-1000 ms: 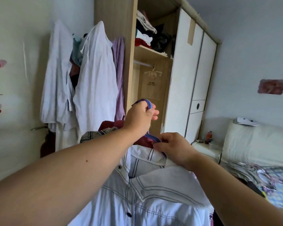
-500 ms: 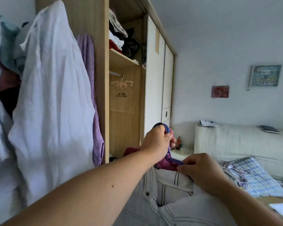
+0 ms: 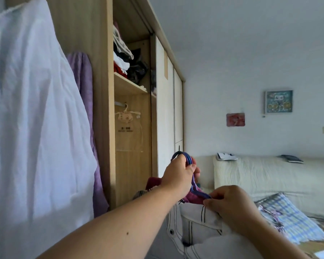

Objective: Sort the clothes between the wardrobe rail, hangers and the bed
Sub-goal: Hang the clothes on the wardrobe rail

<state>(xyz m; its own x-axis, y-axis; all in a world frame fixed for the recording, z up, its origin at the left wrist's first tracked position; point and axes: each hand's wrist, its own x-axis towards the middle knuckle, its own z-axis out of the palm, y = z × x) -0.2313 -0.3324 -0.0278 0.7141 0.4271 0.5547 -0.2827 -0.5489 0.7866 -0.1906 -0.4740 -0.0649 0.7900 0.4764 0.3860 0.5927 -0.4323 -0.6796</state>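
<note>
My left hand (image 3: 178,175) grips the hook of a blue hanger (image 3: 194,186). On that hanger hangs a white shirt with dark stitching (image 3: 196,225), and a maroon garment (image 3: 194,196) shows at its neck. My right hand (image 3: 230,204) pinches the shirt's collar at the hanger's right arm. Ahead stands the open wooden wardrobe (image 3: 101,101) with its rail (image 3: 120,104), where one hanger carries a clear garment bag (image 3: 129,128). The bed (image 3: 269,176) lies at the right with checked clothes (image 3: 292,217) on it.
A white shirt (image 3: 32,128) and a purple garment (image 3: 84,109) hang on the wardrobe's outer side, close at the left. Folded clothes (image 3: 125,60) fill the upper shelf. White sliding doors (image 3: 166,118) close off the wardrobe's right part. Pictures (image 3: 278,101) hang on the far wall.
The view has swung right and closer to the wardrobe. Both hands keep their hold on the hanger and the shirt's collar, now lower and further right in view.
</note>
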